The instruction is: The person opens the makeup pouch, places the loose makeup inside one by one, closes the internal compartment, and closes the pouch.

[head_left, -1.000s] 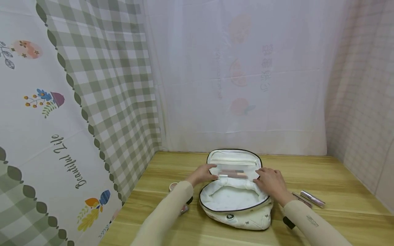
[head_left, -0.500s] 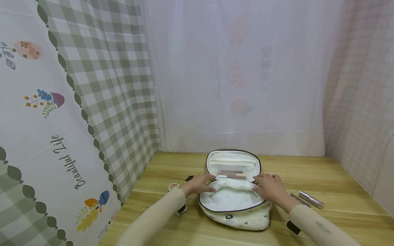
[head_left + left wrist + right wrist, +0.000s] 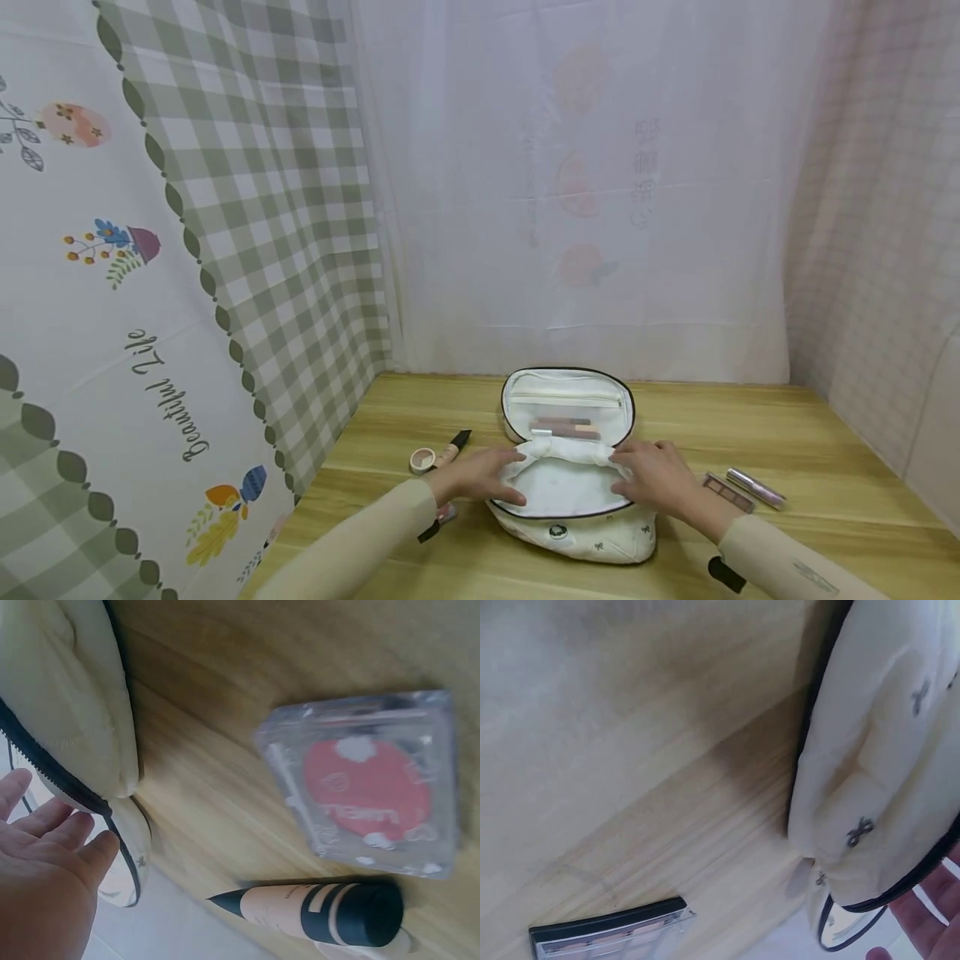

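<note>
1. Green-and-white checked cloth (image 3: 285,167) hangs at the left, thin white cloth (image 3: 465,208) hangs behind, and both meet a table (image 3: 825,450) of yellowish wood grain.
2. On the table, at the near middle, stands a soft cream bag (image 3: 577,540), rounded, with black edging and small bow prints; its lid (image 3: 566,380) is raised at the back.
3. Inside the lid, a see-through pocket carries slim tubes (image 3: 566,428) under a straight zipper.
4. The left hand (image 3: 480,473) is at the left rim, thumb wide from the fingers.
5. The right hand (image 3: 660,477) is at the right rim, fingers loosely extended; whether they press the fabric, I cannot tell.
6. A shiny silvery tube (image 3: 756,488) lies right of the bag, near a flat palette (image 3: 729,493).
7. The left wrist view shows clearly a transparent angular case (image 3: 367,791) with pink face, mostly covered in the head view, and a pointed black end on the beige tube (image 3: 281,907).
8. The right wrist view reveals the palette's dark edge.
</note>
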Demonstrator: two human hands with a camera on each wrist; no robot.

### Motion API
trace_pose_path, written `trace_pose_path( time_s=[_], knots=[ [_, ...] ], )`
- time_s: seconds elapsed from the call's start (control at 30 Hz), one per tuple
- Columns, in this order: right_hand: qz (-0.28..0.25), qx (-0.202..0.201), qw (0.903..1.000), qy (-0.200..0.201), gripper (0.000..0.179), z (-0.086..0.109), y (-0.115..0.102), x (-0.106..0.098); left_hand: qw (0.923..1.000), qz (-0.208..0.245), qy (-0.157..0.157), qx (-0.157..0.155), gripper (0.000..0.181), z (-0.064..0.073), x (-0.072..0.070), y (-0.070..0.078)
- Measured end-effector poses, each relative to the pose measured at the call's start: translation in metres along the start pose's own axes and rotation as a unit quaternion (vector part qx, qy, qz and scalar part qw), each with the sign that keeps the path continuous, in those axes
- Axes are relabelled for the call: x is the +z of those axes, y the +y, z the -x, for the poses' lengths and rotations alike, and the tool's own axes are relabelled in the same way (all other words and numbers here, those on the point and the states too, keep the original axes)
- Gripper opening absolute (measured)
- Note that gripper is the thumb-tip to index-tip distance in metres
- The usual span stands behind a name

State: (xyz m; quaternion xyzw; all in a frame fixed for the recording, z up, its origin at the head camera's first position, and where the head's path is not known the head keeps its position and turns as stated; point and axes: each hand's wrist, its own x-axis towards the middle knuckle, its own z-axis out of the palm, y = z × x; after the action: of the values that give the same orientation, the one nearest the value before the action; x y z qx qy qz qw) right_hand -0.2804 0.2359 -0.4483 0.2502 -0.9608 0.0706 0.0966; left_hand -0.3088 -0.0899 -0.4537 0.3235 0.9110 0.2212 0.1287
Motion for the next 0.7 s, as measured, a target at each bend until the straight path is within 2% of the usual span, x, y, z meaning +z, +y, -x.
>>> trace_pose_path(
  time_s=[0.17,0.37,0.43,0.53,0.7],
  knots=[
    [-0.002,-0.042,0.9991,-0.010,0.033,0.008,-0.005,-0.004,1.0000,0.006,0.001,-0.006,0.073,0.007,0.003,-0.002],
    [0.012,-0.119,0.9927,-0.019,0.014,0.017,-0.002,-0.008,1.0000,0.000,-0.001,-0.009,0.075,0.013,0.004,0.000],
    [0.016,-0.141,0.9897,-0.018,0.009,0.020,0.000,-0.010,0.9999,-0.010,-0.005,-0.010,0.077,0.014,0.005,0.002],
    [0.015,-0.153,0.9879,-0.018,0.012,0.026,0.000,-0.011,0.9995,-0.027,-0.009,-0.012,0.079,0.015,0.007,0.002],
    [0.043,-0.184,0.9818,0.016,0.009,0.037,0.001,-0.011,0.9964,-0.084,0.003,-0.010,0.083,0.013,0.013,0.003]
  ],
)
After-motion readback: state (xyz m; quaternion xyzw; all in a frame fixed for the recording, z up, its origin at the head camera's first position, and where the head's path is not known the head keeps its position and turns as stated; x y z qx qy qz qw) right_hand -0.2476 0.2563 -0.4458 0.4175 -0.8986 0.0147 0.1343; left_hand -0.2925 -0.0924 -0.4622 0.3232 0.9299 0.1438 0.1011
